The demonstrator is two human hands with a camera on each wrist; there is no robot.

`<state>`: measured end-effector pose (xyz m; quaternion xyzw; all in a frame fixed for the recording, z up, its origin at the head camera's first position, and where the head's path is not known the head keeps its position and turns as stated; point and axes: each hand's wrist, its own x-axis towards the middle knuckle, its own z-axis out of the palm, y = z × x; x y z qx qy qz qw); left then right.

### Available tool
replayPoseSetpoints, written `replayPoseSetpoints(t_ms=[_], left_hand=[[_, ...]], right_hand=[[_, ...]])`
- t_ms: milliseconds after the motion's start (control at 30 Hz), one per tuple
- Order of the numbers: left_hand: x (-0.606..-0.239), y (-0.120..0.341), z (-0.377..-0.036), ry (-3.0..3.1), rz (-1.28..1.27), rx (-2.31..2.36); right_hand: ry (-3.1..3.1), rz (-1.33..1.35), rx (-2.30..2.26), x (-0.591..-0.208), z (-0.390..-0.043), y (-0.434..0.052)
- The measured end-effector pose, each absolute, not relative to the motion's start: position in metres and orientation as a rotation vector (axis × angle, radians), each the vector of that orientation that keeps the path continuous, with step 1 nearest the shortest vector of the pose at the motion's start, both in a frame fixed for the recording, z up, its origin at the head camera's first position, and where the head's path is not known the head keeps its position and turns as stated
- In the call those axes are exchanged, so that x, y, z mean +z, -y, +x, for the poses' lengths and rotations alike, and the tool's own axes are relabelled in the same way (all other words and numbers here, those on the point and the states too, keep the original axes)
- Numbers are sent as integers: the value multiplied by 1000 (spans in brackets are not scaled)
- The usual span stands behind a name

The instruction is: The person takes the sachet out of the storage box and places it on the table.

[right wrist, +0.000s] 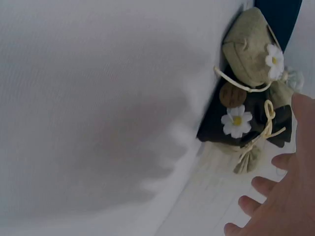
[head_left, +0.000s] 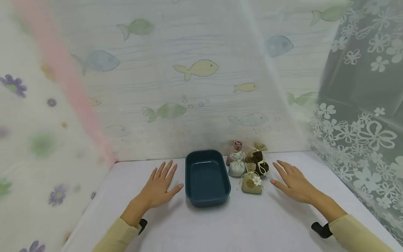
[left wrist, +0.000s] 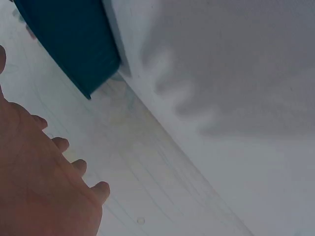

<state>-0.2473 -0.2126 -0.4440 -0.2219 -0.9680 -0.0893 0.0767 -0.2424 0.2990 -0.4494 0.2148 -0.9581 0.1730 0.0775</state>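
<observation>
A dark teal rectangular dish stands on the white-covered table. Left of it, my left hand hovers with fingers spread, holding nothing; the left wrist view also shows the dish's side apart from the hand. Several small drawstring pouches are grouped at the dish's right: a silvery one, a pinkish one, a dark brown one, and a beige one with a white flower at the front. Beside the pouches, my right hand is held empty above the table, fingers extended.
Behind the table hangs a pale curtain printed with fish. A flowered cloth borders the left side, and a sheer flower-patterned curtain borders the right. Black straps circle the wrists.
</observation>
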Motion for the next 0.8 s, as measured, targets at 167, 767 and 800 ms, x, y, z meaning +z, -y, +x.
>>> replayPoseSetpoints(t_ms=[167,767,800], left_hand=[[-446,201,-243,2942,-721,-348],[-453,177,-236,3027,-759,-412],[-454,176,-235,3031,-757,-421]], right_hand=[[2785,673,601,-450,-242,-285],[2637,602,1019,-451,-259,-249],[2641,599,1033,-452,-259,-248]])
